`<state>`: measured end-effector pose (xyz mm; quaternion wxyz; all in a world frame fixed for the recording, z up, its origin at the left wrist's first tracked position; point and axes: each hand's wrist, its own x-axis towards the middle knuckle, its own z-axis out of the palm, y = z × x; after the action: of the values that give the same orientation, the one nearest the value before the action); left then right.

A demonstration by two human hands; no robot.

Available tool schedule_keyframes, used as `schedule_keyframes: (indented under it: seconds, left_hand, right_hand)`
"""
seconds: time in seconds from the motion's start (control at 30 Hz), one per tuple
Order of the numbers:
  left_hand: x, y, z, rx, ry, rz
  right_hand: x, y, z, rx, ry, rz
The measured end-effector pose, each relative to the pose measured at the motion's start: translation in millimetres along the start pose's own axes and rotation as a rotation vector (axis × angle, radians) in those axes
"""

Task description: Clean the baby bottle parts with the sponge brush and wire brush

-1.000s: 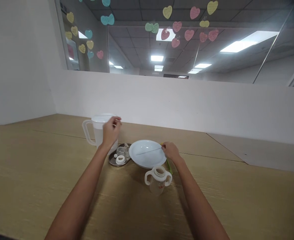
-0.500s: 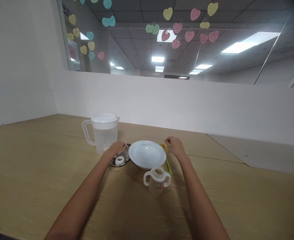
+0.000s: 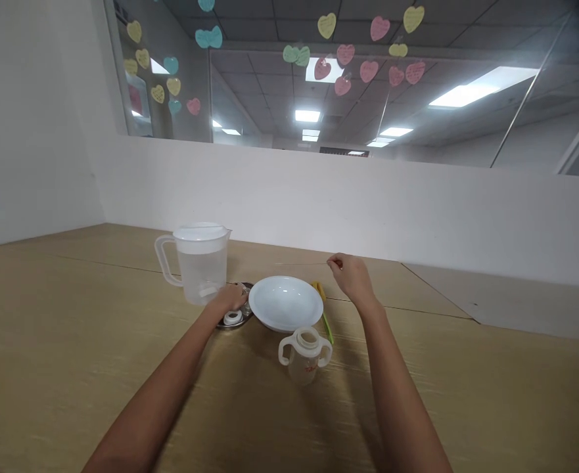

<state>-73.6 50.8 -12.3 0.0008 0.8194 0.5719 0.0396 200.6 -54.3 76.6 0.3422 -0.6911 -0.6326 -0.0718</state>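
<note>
My left hand (image 3: 231, 299) lies on a small metal dish (image 3: 223, 324), its fingers curled over the little parts in it; a white ring (image 3: 232, 318) shows just below the fingers. My right hand (image 3: 351, 276) hovers above the table right of a white plate (image 3: 284, 303), thumb and forefinger pinched together. I cannot make out anything between them. A clear two-handled cup (image 3: 305, 355) without a lid stands in front of the plate. A yellow-green stick (image 3: 324, 316) lies by the plate's right rim.
A clear lidded pitcher (image 3: 201, 264) with its handle to the left stands behind the metal dish. The wooden table (image 3: 72, 341) runs to a low white wall (image 3: 368, 203) at the back, with heart stickers on the glass above.
My left hand dropped from the pitcher's lid to the metal dish. My right hand rose from the plate's rim up and to the right. The thin rod seen across the plate is gone from sight.
</note>
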Motion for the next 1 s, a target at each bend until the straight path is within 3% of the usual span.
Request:
schedule_keyframes:
  seconds: [0.4,0.73,1.0]
  left_hand:
    - [-5,-3,-18.9,-0.025,-0.025,0.005]
    - [-22,1,-58.0,-0.045,-0.038,-0.044]
    - [-35,1,-83.2,-0.049,0.016,-0.053]
  right_hand:
    - [-8,-11,-25,0.077,0.073,-0.060]
    - [-14,-17,-35,0.163,0.125,-0.082]
    - [-15,-15,-36,0.181,0.135,-0.093]
